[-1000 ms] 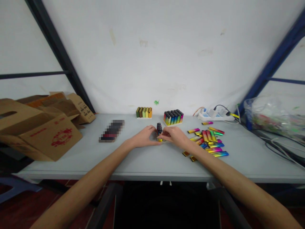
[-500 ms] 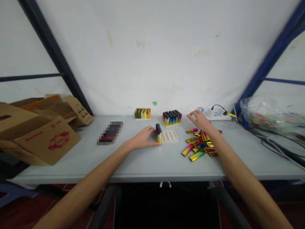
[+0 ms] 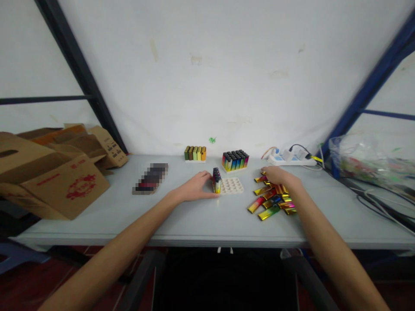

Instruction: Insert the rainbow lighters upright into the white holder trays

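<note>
My left hand (image 3: 195, 187) curves around the left end of a white tray with round holes (image 3: 234, 185), thumb at its front corner and fingers behind. A short row of upright lighters (image 3: 216, 180) with black tops fills that end of the tray; the other visible holes hold nothing. To the right, my right hand (image 3: 275, 174) is down at the back of a pile of loose metallic lighters (image 3: 268, 211), gold with red, green and pink. Its fingers are bunched on a lighter there, partly hidden by the hand.
Behind stand a full tray of rainbow lighters (image 3: 235, 160) and a block of yellow-green lighters (image 3: 195, 153). Open cardboard boxes (image 3: 71, 185) and a blurred dark object (image 3: 151, 179) lie left. A power strip (image 3: 292, 160), cables and plastic bags (image 3: 366, 160) are at right.
My right hand has come down from above the pile onto its back edge, and its fingers have closed in. My left hand stays at the tray. The view has shifted slightly.
</note>
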Demonstrator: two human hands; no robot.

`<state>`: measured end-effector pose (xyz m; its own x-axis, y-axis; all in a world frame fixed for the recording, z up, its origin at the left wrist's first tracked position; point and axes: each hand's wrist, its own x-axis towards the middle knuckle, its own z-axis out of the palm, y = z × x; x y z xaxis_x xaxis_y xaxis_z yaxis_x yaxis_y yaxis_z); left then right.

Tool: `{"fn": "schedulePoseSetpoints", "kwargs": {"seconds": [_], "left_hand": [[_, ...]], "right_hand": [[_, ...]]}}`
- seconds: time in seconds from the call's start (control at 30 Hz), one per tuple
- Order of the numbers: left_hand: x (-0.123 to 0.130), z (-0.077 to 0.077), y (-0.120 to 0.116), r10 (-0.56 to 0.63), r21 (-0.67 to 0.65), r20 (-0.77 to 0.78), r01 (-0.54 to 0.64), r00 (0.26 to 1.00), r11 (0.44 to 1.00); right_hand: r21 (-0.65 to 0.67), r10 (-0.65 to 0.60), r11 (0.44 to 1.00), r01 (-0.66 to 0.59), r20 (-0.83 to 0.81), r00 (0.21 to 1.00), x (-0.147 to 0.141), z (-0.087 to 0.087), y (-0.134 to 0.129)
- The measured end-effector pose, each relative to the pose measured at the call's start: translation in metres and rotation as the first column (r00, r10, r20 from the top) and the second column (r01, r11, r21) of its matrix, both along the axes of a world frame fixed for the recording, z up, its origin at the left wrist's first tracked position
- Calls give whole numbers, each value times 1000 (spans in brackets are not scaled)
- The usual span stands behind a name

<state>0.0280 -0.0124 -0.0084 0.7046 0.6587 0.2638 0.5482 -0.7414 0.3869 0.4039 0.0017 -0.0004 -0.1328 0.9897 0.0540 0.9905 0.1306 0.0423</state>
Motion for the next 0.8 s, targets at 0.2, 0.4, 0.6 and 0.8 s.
{"fn": "schedulePoseSetpoints", "kwargs": {"seconds": [0.2, 0.4, 0.6, 0.8], "left_hand": [[0, 1, -1, 3, -4, -6, -3, 1000, 1000], [0, 2, -1, 9, -8, -15, -9, 1000, 1000], [0, 2, -2, 7, -5, -31, -7, 999, 1000], [-4, 3, 1, -19, -28, -8, 19, 1000, 999]], "right_hand": [[-90, 147, 984, -151, -47, 988, -29, 5, -3], [-86, 222, 969, -230, -93, 971, -38, 9, -7], [10, 308, 950, -311, -179, 934, -44, 5, -9], [77, 389, 918, -389, -356, 850, -47, 17, -15]]}}
